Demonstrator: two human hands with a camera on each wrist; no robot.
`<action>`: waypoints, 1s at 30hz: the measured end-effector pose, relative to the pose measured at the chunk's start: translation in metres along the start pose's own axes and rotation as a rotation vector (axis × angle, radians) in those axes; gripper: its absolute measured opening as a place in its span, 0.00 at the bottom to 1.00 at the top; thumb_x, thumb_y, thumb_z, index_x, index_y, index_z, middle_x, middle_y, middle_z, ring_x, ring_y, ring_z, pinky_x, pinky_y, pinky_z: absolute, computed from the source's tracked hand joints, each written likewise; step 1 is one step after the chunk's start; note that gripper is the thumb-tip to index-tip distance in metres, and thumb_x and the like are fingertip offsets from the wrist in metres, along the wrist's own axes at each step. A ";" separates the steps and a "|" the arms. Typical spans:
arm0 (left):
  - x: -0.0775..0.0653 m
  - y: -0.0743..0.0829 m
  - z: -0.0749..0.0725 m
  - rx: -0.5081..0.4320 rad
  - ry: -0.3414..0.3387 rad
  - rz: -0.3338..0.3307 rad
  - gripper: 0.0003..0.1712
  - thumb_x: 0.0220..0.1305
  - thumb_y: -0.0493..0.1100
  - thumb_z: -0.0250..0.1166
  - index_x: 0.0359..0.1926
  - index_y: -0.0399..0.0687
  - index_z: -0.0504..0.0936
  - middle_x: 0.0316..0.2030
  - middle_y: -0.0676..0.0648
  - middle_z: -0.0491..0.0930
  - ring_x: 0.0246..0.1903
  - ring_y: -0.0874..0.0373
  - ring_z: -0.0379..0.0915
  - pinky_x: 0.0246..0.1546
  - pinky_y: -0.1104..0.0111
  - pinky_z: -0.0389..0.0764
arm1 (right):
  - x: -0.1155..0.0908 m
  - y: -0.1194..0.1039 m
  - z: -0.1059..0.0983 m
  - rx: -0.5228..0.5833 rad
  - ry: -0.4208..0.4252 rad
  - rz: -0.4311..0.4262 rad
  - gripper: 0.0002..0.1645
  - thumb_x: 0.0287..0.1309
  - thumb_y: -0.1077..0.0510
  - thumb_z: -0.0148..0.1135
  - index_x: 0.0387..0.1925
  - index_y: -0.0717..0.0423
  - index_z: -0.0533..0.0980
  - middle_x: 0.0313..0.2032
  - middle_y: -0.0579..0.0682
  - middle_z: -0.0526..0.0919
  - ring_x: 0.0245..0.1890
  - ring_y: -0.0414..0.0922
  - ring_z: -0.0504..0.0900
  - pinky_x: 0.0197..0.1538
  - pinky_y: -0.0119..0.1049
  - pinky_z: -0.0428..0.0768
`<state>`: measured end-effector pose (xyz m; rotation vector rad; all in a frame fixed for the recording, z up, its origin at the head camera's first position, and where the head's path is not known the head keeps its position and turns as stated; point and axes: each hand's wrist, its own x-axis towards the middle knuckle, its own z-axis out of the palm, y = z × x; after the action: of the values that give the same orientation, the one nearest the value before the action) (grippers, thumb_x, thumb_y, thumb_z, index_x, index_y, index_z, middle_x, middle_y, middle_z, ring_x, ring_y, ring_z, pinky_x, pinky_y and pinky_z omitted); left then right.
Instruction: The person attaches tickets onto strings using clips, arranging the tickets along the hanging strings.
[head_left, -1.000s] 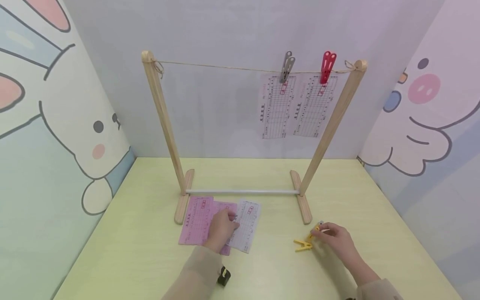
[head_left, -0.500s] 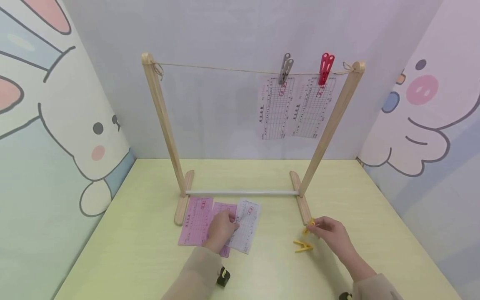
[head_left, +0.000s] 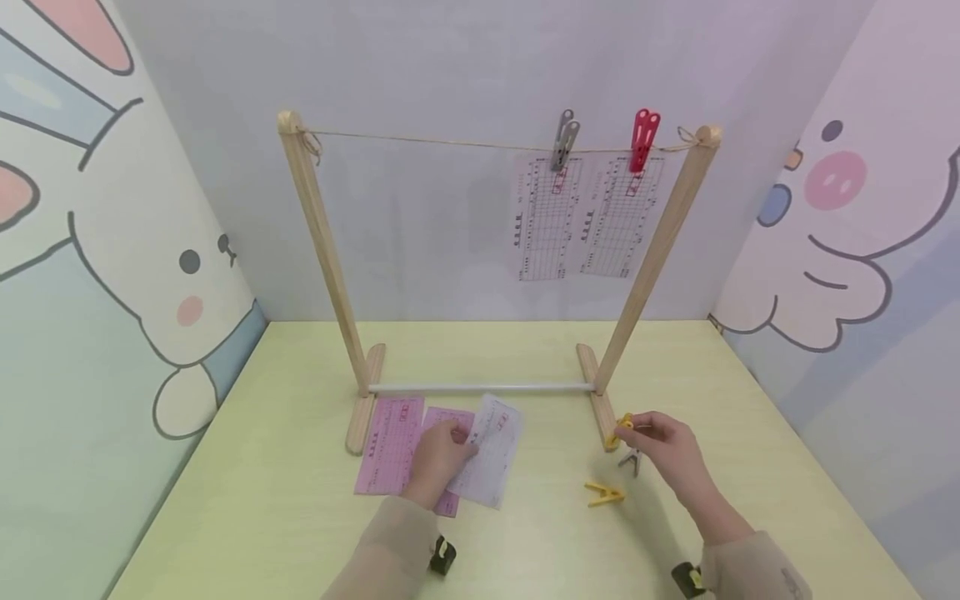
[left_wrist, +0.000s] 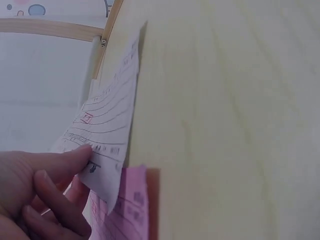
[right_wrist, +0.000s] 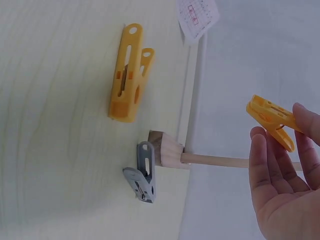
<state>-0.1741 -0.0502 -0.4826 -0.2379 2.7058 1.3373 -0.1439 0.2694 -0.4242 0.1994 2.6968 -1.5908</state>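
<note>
My left hand [head_left: 441, 454] pinches the left edge of a white printed slip [left_wrist: 107, 125], which bends up off the table. Partly beneath it lies a pink slip [left_wrist: 134, 200], and another pink slip [head_left: 392, 446] is further left. My right hand [head_left: 667, 454] holds a yellow clothespin [right_wrist: 272, 117] between thumb and fingers, raised by the rack's right foot. On the table near that hand are a second yellow clothespin [right_wrist: 127, 80] and a grey clothespin [right_wrist: 143, 175].
A wooden rack [head_left: 322, 242] with a string [head_left: 420, 139] stands at the back. Two printed slips [head_left: 546, 221] hang at the string's right, held by a grey clothespin [head_left: 565, 142] and a red clothespin [head_left: 643, 140]. Cartoon-printed walls enclose the table [head_left: 247, 500].
My right hand has picked up a yellow clothespin and lifted it away, revealing the grey one. The white slip's left edge has come up in my left hand.
</note>
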 end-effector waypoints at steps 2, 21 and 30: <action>0.000 0.000 -0.002 -0.013 0.009 0.022 0.14 0.56 0.40 0.72 0.44 0.42 0.83 0.36 0.46 0.84 0.30 0.57 0.79 0.32 0.65 0.82 | 0.001 -0.003 -0.002 0.015 0.008 -0.003 0.20 0.61 0.52 0.68 0.44 0.65 0.79 0.34 0.36 0.85 0.36 0.32 0.82 0.45 0.30 0.80; 0.011 0.004 -0.028 -0.114 0.043 0.170 0.10 0.62 0.46 0.69 0.42 0.48 0.86 0.38 0.48 0.86 0.32 0.60 0.79 0.35 0.68 0.80 | 0.009 -0.029 -0.017 0.208 0.021 -0.092 0.28 0.61 0.60 0.67 0.58 0.67 0.68 0.33 0.28 0.81 0.35 0.30 0.84 0.43 0.23 0.81; 0.006 0.017 -0.047 -0.218 0.015 0.164 0.13 0.64 0.48 0.67 0.47 0.50 0.85 0.42 0.47 0.86 0.33 0.59 0.81 0.34 0.68 0.82 | 0.016 -0.050 -0.027 0.097 0.009 -0.132 0.30 0.62 0.57 0.67 0.59 0.71 0.71 0.33 0.26 0.82 0.35 0.28 0.82 0.44 0.21 0.80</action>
<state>-0.1851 -0.0779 -0.4418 -0.0453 2.6395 1.6842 -0.1634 0.2708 -0.3689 0.0289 2.6936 -1.7613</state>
